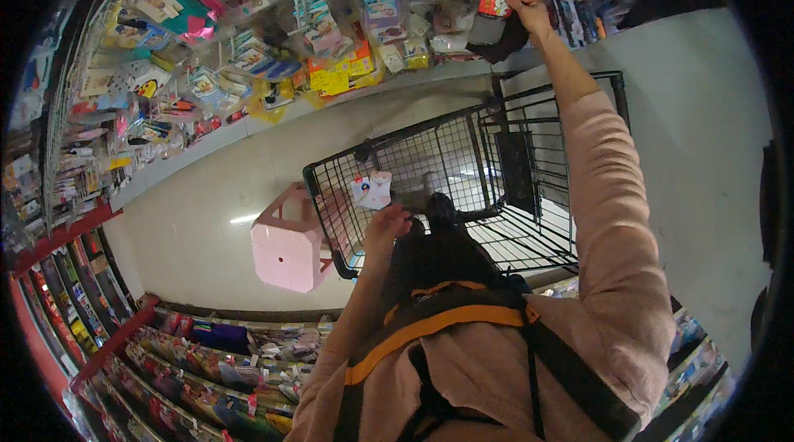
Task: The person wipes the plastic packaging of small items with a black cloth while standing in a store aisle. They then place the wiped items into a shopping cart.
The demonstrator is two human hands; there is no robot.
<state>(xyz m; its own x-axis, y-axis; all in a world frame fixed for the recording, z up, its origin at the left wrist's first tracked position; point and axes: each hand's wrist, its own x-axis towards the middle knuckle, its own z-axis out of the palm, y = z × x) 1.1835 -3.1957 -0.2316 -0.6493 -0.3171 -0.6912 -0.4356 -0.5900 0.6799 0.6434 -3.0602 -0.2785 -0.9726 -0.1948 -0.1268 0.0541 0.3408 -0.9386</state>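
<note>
My right hand (531, 15) reaches up to the hanging goods and holds the edge of a red card (494, 1) on a packaged dark textile item (508, 39). In front of my body, my left hand (388, 225) hovers over the near side of a black wire shopping cart (397, 153), fingers loosely bent with nothing seen in them. Beyond its fingertips, a small white packaged item (372, 190) with printed pictures lies in the cart.
A pink plastic stool (287, 256) stands left of the cart. Across the top runs a rack of hanging packets, among them yellow-labelled ones (341, 75). Shelves of packaged goods (205, 380) with red end frames (115, 343) line the lower left.
</note>
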